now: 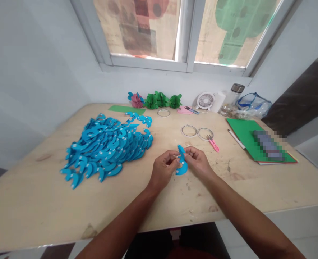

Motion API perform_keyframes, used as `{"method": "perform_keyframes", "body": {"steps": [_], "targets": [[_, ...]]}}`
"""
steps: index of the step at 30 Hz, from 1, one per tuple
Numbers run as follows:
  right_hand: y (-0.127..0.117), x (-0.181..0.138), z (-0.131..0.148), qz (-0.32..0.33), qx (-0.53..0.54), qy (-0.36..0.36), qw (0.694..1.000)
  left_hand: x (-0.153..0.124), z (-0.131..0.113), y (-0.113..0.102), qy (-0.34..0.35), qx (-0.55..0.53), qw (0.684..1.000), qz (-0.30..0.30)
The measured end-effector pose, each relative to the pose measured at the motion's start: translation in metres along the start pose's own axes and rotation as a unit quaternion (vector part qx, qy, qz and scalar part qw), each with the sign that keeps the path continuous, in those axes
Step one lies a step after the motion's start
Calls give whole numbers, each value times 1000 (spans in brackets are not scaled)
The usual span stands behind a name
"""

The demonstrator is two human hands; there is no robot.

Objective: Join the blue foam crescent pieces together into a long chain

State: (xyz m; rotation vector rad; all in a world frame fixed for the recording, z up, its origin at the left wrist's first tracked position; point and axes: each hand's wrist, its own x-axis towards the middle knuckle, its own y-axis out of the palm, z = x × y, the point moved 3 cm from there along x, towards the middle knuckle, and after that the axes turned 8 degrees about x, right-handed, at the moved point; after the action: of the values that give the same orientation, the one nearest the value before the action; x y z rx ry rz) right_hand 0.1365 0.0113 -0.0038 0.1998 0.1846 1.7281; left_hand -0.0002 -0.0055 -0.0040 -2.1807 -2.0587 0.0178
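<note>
Between my two hands, just above the table near its front middle, is a curved blue paper cutout (183, 168) with small white squares on it. My left hand (164, 167) pinches its left side with thumb and fingers. On the other side, the fingers of my right hand (198, 159) are closed on its upper right edge. A large heap of similar blue paper cutouts (107, 144) with white squares lies to the left. Beyond my right hand are a pair of pink-handled scissors (214, 144) and two tape rolls, one of them the left roll (189, 131).
Against the wall stand green folded-paper figures (161, 100), a pink and blue one (136, 99), a white fan (205, 101) and a glass bottle (231, 98). A plastic bag (254, 104) is at back right. Green sheets (246, 133) with a blurred object lie at right.
</note>
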Motion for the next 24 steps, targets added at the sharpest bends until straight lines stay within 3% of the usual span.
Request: {"method": "perform_keyframes", "body": {"steps": [24], "targets": [[-3,1,1,-3,-49,-22,999,0,2,2,-14,-10,1000,3]]}}
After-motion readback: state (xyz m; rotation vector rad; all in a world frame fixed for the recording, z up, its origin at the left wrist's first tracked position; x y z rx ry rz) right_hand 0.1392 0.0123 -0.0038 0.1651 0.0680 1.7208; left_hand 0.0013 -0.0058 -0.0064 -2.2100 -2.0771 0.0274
